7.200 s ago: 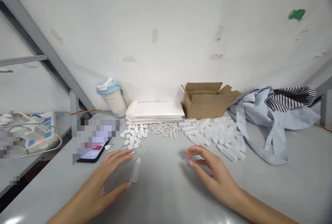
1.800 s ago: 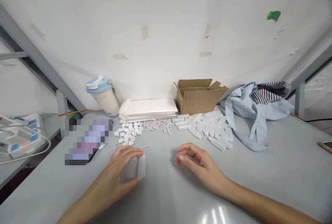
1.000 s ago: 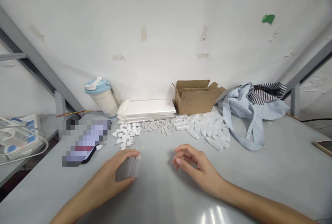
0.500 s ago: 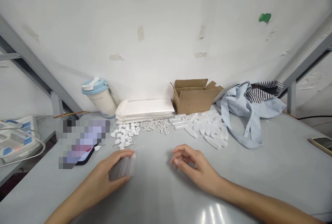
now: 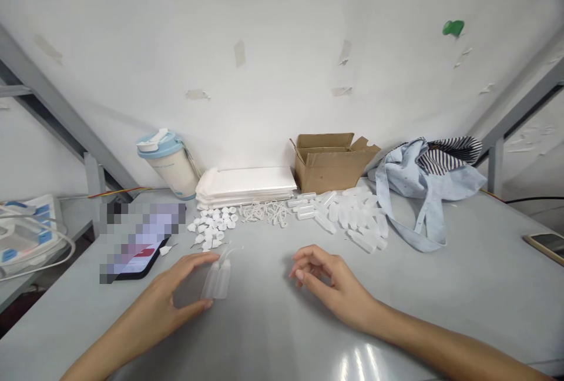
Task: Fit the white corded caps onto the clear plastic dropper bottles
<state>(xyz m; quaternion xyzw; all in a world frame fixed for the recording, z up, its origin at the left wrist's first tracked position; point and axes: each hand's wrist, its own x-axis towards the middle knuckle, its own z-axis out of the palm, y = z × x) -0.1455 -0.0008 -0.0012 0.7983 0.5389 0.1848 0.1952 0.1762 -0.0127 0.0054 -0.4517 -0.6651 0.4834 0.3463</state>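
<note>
Grey tabletop [image 5: 273, 334]: two translucent squeeze bottles [image 5: 222, 281], lying side by side, long axes pointing away from the person, thin nozzle tubes [image 5: 230, 251] far end; left hand [image 5: 170, 287], opened beside them, contact unclear; right hand [image 5: 328, 281], half-curled, unladen

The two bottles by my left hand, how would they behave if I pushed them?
The bottles look like translucent plastic, so probably light and somewhat squeezable. They seem to be lying down with rounded sides, so they might roll. Their slender, curved tubes probably bend easily.
</note>
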